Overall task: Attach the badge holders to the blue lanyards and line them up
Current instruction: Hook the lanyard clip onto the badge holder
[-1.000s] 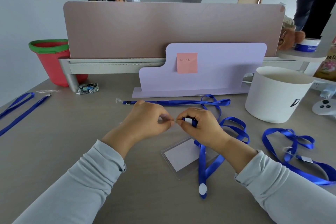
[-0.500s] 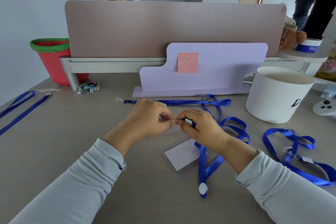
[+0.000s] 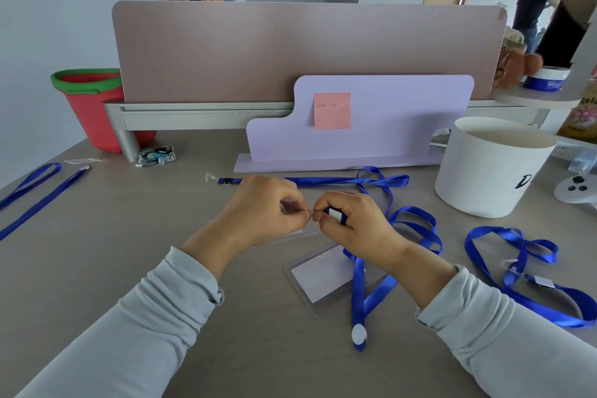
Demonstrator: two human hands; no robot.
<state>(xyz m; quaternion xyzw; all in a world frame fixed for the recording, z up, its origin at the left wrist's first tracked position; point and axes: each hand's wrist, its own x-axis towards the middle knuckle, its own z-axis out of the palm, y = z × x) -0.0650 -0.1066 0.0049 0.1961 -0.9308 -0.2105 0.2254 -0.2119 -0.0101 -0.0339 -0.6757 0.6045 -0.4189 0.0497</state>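
- Head cam: left hand [image 3: 261,213] has its fingers curled, pinching a clear badge holder [image 3: 292,234] that's mostly hidden under it.
- Same for the right hand [image 3: 352,223], curled and pinching the clip end of a blue lanyard [image 3: 358,294]. The fingertips of both hands almost meet.
- The strap drops under the right wrist, across a second badge holder [image 3: 319,278] lying flat just below that hand.
- Another lanyard [image 3: 323,180] lies just beyond both hands.
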